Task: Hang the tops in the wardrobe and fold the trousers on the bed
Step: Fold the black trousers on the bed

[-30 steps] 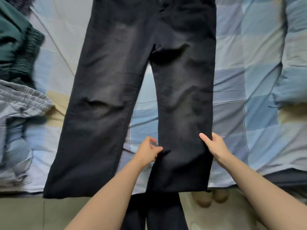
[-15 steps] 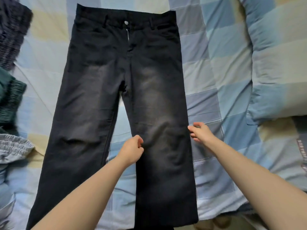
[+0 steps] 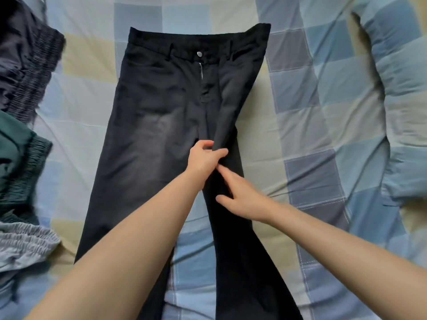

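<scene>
The black trousers [image 3: 161, 116] lie flat on the bed [image 3: 300, 139], with the waist far from the person. The left hand [image 3: 204, 158] pinches a fold of the cloth near the middle of the trousers. The right hand [image 3: 240, 195] lies just beside it on the right leg, fingers loose and straight. More clothes [image 3: 20, 139] lie piled at the left edge.

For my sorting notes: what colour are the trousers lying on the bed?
Black, faded grey on the thighs; the trousers show in the head view.
</scene>
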Available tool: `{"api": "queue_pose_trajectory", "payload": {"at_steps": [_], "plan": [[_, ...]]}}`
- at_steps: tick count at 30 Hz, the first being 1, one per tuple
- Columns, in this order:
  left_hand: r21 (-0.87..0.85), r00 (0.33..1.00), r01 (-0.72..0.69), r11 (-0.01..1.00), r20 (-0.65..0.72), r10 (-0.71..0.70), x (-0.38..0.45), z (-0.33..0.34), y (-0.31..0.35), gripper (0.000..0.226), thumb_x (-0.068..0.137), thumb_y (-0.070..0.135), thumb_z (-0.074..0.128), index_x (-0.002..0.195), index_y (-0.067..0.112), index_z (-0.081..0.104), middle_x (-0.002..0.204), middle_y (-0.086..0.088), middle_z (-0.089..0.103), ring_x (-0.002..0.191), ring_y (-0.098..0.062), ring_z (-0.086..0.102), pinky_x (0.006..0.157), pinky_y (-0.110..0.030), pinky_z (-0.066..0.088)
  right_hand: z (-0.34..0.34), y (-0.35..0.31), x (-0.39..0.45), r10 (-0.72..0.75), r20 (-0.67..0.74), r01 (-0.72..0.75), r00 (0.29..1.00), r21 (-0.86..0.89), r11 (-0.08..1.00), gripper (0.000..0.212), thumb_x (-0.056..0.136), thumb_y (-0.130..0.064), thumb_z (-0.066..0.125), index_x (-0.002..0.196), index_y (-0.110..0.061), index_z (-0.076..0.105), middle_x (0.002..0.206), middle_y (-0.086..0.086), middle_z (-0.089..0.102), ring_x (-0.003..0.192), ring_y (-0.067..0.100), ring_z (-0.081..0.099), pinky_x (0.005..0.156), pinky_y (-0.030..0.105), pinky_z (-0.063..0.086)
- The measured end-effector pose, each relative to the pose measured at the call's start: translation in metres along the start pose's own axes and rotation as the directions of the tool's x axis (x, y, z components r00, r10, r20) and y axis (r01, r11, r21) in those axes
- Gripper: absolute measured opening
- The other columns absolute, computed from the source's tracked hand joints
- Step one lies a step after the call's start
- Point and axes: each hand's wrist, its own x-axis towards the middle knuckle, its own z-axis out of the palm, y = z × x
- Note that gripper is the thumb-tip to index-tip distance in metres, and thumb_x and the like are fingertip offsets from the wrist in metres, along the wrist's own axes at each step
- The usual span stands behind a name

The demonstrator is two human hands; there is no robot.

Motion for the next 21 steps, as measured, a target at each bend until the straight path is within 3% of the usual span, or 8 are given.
{"api": "queue_pose_trajectory", "payload": {"at_steps": [2, 3, 6, 10, 13, 15, 18, 21], "plan": [[0.215, 0.996, -0.022, 0.976, -0.074, 0.039, 0.014, -0.02, -0.003, 0.041, 0.081, 0.007, 0.068, 0.119, 0.016, 0.056, 0.094, 0.001, 0.063, 0.096, -0.021, 0.063, 0.085, -0.037, 0.054, 0.004, -0.005, 0.012, 0.041, -0.029, -0.044, 0.999, -0.126, 0.991, 0.045, 0.09, -0.027, 0.05, 0.134, -0.027, 0.045, 0.11, -0.003, 0.06, 0.101, 0.016, 0.057, 0.093, 0.034, 0.045], [0.293, 0.996, -0.038, 0.955, -0.071, 0.062, 0.017, -0.029, -0.007, 0.039, 0.081, 0.003, 0.065, 0.117, 0.016, 0.056, 0.095, -0.001, 0.065, 0.098, -0.022, 0.063, 0.087, -0.035, 0.053, 0.001, -0.008, 0.022, 0.088, -0.157, -0.108, 0.984, -0.121, 0.987, 0.03, 0.09, -0.029, 0.046, 0.12, -0.028, 0.051, 0.101, -0.001, 0.064, 0.094, 0.022, 0.059, 0.087, 0.039, 0.048], [0.401, 0.992, -0.128, 0.907, 0.029, 0.127, 0.022, -0.049, -0.021, 0.031, 0.084, 0.003, 0.063, 0.112, 0.014, 0.057, 0.093, 0.0, 0.065, 0.094, -0.02, 0.062, 0.082, -0.03, 0.05, -0.024, -0.023, 0.071, 0.267, -0.513, -0.306, 0.815, 0.01, 0.952, 0.018, 0.095, -0.031, 0.042, 0.103, -0.017, 0.049, 0.098, 0.008, 0.065, 0.094, 0.033, 0.058, 0.078, 0.036, 0.044], [0.301, 0.983, -0.166, 0.939, 0.123, 0.134, 0.031, -0.073, -0.035, 0.035, 0.081, 0.01, 0.064, 0.115, 0.017, 0.062, 0.1, -0.005, 0.07, 0.096, -0.021, 0.066, 0.091, -0.041, 0.055, -0.042, -0.048, 0.163, 0.487, -0.42, -0.53, 0.766, 0.017, 0.848, 0.059, 0.092, -0.056, 0.044, 0.116, -0.003, 0.048, 0.12, 0.014, 0.058, 0.105, 0.036, 0.057, 0.086, 0.039, 0.047], [0.1, 0.961, -0.18, 0.979, 0.23, 0.153, 0.016, -0.081, -0.019, 0.026, 0.079, 0.006, 0.057, 0.101, 0.017, 0.066, 0.089, -0.003, 0.073, 0.087, -0.021, 0.07, 0.086, -0.045, 0.058, -0.047, -0.069, 0.2, 0.466, -0.491, -0.543, 0.736, -0.017, 0.84, 0.021, 0.093, -0.024, 0.048, 0.094, -0.003, 0.05, 0.118, 0.021, 0.058, 0.098, 0.038, 0.057, 0.076, 0.033, 0.042], [-0.068, 0.955, -0.154, 0.986, 0.245, 0.166, 0.015, -0.11, -0.001, 0.019, 0.082, 0.0, 0.056, 0.09, 0.015, 0.064, 0.074, 0.004, 0.068, 0.075, -0.018, 0.066, 0.077, -0.038, 0.059, -0.045, -0.095, 0.227, 0.445, -0.555, -0.504, 0.703, 0.053, 0.862, 0.023, 0.094, -0.014, 0.046, 0.113, -0.001, 0.044, 0.124, 0.021, 0.054, 0.108, 0.038, 0.054, 0.08, 0.035, 0.04], [-0.149, 0.982, -0.134, 0.98, 0.114, 0.152, 0.035, -0.176, 0.018, 0.016, 0.076, 0.008, 0.059, 0.089, 0.012, 0.067, 0.074, 0.0, 0.062, 0.07, -0.017, 0.056, 0.067, -0.036, 0.051, -0.038, -0.138, 0.264, 0.425, -0.572, -0.356, 0.702, 0.236, 0.904, 0.044, 0.097, -0.02, 0.05, 0.131, -0.002, 0.027, 0.13, 0.018, 0.049, 0.113, 0.034, 0.053, 0.087, 0.037, 0.045], [-0.18, 0.994, -0.064, 0.982, -0.096, 0.047, 0.07, -0.239, 0.007, 0.018, 0.082, 0.006, 0.059, 0.096, 0.017, 0.066, 0.084, -0.003, 0.064, 0.074, -0.019, 0.058, 0.071, -0.036, 0.052, -0.025, -0.164, 0.306, 0.456, -0.376, -0.237, 0.807, 0.501, 0.832, 0.069, 0.094, -0.033, 0.056, 0.141, -0.014, 0.009, 0.13, 0.01, 0.045, 0.105, 0.03, 0.055, 0.082, 0.041, 0.055]]}}
